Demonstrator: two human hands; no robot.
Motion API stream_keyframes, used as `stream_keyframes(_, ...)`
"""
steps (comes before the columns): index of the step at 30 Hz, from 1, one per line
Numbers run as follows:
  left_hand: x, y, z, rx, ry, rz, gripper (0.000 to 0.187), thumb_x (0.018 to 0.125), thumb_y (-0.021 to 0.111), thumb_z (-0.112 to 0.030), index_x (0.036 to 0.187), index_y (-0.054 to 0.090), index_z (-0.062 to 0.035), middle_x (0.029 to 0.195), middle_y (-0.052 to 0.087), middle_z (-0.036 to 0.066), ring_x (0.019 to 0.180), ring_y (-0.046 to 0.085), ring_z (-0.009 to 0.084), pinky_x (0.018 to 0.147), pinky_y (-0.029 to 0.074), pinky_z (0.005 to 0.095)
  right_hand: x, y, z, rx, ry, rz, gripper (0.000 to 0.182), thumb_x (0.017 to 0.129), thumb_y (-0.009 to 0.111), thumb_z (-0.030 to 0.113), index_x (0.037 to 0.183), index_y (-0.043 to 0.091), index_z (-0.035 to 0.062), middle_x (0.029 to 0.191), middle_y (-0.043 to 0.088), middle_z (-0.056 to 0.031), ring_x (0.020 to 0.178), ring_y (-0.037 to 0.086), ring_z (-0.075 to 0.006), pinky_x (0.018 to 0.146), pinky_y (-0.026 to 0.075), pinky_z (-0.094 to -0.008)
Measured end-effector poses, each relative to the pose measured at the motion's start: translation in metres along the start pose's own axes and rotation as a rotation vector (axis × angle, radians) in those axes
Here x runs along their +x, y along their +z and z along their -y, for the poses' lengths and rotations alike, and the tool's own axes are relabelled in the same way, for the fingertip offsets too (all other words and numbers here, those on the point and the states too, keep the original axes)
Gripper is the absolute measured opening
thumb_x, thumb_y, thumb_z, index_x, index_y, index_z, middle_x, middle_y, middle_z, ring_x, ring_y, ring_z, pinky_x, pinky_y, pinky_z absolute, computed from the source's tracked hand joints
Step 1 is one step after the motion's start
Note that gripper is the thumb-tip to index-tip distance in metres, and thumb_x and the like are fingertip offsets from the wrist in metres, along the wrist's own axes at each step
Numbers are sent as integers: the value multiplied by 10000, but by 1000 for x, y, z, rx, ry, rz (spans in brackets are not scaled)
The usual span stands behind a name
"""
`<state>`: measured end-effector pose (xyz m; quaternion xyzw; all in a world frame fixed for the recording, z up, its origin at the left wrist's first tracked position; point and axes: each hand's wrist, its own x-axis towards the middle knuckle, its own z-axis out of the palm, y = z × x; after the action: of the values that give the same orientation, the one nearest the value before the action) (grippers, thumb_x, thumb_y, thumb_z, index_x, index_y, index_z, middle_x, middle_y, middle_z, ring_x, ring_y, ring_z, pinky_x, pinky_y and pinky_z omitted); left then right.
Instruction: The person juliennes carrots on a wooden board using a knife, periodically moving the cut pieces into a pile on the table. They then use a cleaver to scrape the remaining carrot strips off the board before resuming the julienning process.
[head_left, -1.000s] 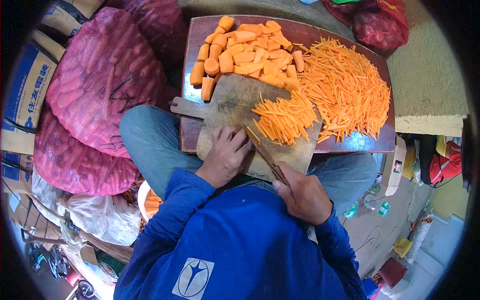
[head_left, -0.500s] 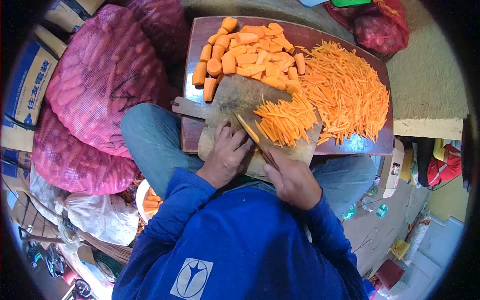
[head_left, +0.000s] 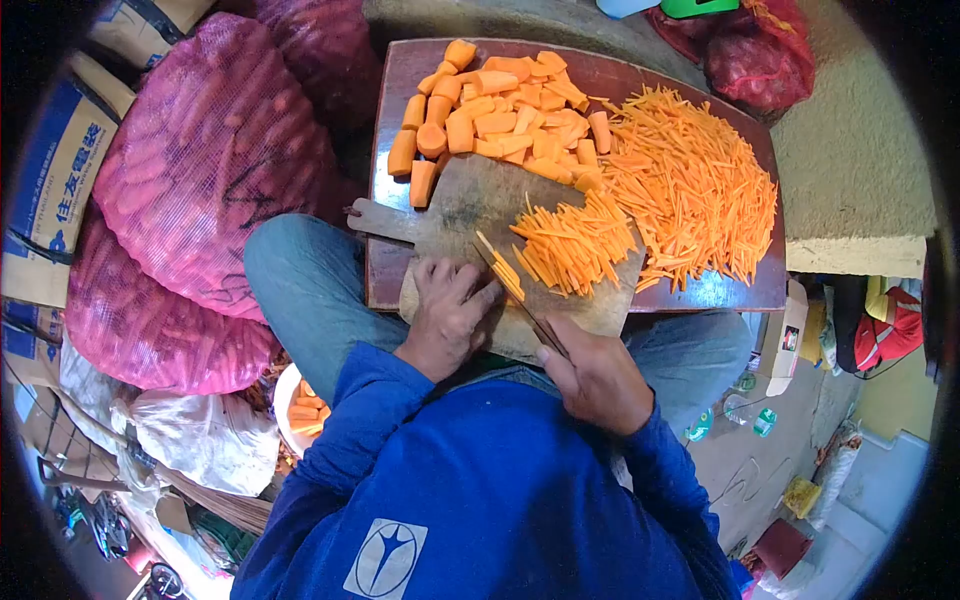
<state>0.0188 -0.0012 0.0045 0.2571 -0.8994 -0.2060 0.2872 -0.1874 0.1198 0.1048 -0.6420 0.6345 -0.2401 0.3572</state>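
Note:
My right hand (head_left: 603, 378) is wrapped round the handle of a knife (head_left: 538, 322), whose blade slants up and left over a wooden cutting board (head_left: 470, 205). A few fresh carrot sticks (head_left: 507, 272) lie along the blade's right side. Left of the blade, my left hand (head_left: 450, 308) rests on the board with its fingers bent and drawn together. Whatever is under those fingertips is hidden. A small heap of carrot sticks (head_left: 578, 243) sits on the right part of the board.
Peeled carrot chunks (head_left: 495, 120) and a large pile of carrot strips (head_left: 695, 185) cover much of the dark red table (head_left: 385, 275). Full mesh sacks (head_left: 215, 160) stand at the left. A white bucket (head_left: 288, 400) with carrot pieces is beside my left leg.
The knife and my right hand have shifted slightly down and right. More carrot sticks show along the blade. My left hand's fingers have moved a little on the board.

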Motion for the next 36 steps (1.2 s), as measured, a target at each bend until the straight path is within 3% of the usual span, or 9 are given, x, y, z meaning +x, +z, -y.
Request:
stream_keyframes(1, -2, 2, 0, -14, 20, -38, 496, 709, 785, -39, 1201, 735, -77, 1133, 620, 104, 1106, 577, 344, 963, 382, 527, 1, 4, -2, 1, 2, 9, 320, 1045, 636, 213, 1298, 560, 32, 963, 727, -298, 881, 712, -525, 753, 557, -606)
stream_keyframes(11, -2, 4, -1, -16, 39, -142, 402, 751, 807, -36, 1144, 723, -31, 1154, 672, 123, 1093, 622, 336, 966, 403, 535, 3, 13, -5, 28, -17, -40, 333, 1032, 647, 199, 1307, 566, 29, 899, 715, -302, 851, 704, -534, 730, 552, -611)
stream_keyframes(19, -4, 9, 3, -9, 52, -144, 438, 698, 785, -14, 1132, 720, -6, 1131, 658, 139, 1092, 618, 351, 1125, 383, 619, 13, 15, -2, 54, -55, -86, 318, 1029, 651, 187, 1298, 569, 37, 915, 721, -299, 859, 705, -534, 735, 553, -617)
stream_keyframes(24, -7, 13, 4, 2, 27, -128, 408, 699, 779, -12, 1104, 730, -1, 1081, 646, 134, 1075, 614, 354, 1130, 390, 632, 21, 24, -8, -21, 13, 7, 310, 1042, 627, 230, 1284, 568, 44, 937, 727, -292, 859, 710, -526, 733, 549, -625)
stream_keyframes(28, -5, 11, 3, -11, 28, -150, 386, 709, 774, -10, 1092, 733, 1, 1060, 644, 136, 1063, 611, 356, 1126, 397, 630, 18, 17, -5, 19, -91, -66, 308, 1043, 622, 238, 1276, 561, 46, 914, 726, -291, 844, 706, -533, 728, 544, -636)
stream_keyframes(30, -5, 7, 0, 0, 17, -136, 372, 711, 773, -8, 1081, 732, 2, 1058, 643, 137, 1059, 610, 357, 1126, 398, 629, 8, 14, 0, 6, 5, 3, 303, 1044, 618, 239, 1268, 562, 41, 902, 721, -297, 841, 702, -539, 722, 539, -640)
stream_keyframes(36, -4, 8, 1, 17, 32, -149, 320, 715, 776, -13, 1031, 728, 1, 1030, 630, 137, 1031, 604, 361, 1128, 403, 628, 22, 19, -4, 45, -3, -14, 326, 1039, 640, 246, 1281, 577, 39, 945, 720, -317, 871, 701, -541, 731, 545, -627)
